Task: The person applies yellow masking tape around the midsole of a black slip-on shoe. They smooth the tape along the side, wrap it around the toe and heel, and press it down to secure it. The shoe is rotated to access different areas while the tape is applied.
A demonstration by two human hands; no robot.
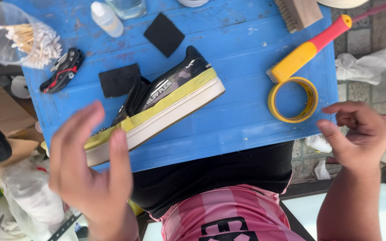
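A black glossy sneaker [170, 87] with a white sole and a band of yellow masking tape lies on its side on a blue board [246, 49]. My left hand [88, 169] hovers open and blurred over the shoe's near end, holding nothing. My right hand [358, 134] hangs off the board's right edge with fingers loosely curled and apart, empty, close to a roll of yellow tape [292, 99].
Two black foam squares [164, 33] [119, 80], a small white bottle [106, 18], a black-and-red utility knife [62, 70], a cup of cotton swabs [16, 38], a yellow-and-red handled brush [309, 49] and a wooden brush [298, 12] lie on the board. Crumpled white paper [362, 67] sits to the right.
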